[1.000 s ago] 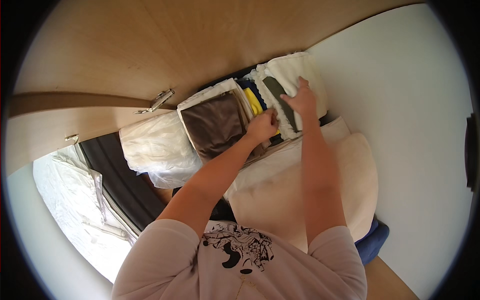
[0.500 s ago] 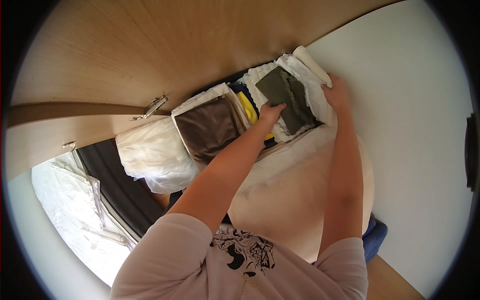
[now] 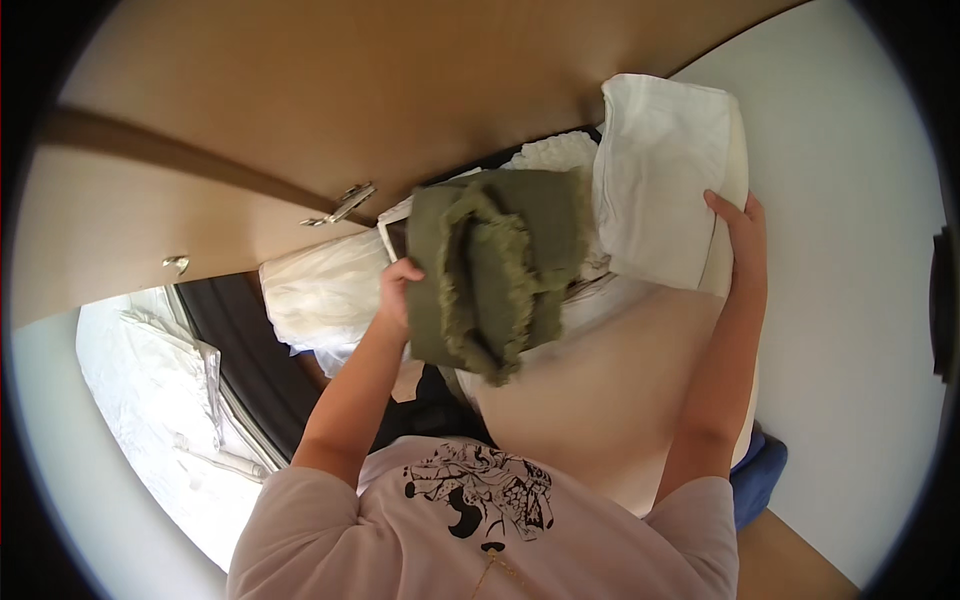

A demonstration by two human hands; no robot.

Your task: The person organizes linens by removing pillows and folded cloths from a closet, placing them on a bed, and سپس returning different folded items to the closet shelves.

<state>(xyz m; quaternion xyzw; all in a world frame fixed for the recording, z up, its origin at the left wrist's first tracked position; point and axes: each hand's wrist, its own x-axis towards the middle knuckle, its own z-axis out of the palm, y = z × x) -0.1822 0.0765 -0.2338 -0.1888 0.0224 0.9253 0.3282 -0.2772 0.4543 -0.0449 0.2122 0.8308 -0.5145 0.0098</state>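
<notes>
My left hand (image 3: 400,292) grips a folded olive-green cloth (image 3: 550,225) with frayed edges by its left side, thumb on top. The cloth is lifted in front of me and hides much of the pile behind it. On the right, my right hand (image 3: 740,235) is closed on the right edge of a folded white cloth (image 3: 658,170), held up against the pale wall. Behind the two cloths shows a bit of white ruffled fabric (image 3: 555,152). Of the brown folded fabric, only a sliver is visible left of the olive cloth.
A plastic-wrapped cream bundle (image 3: 325,290) lies left of the pile. Wooden cabinet doors (image 3: 470,80) with a metal hinge (image 3: 345,205) stand behind. A large beige padded surface (image 3: 590,400) lies before me. A blue item (image 3: 760,475) sits low right, white bags (image 3: 150,370) at far left.
The olive cloth has come up off the pile and toward me in my left hand. My right hand has raised the white cloth and moved it right.
</notes>
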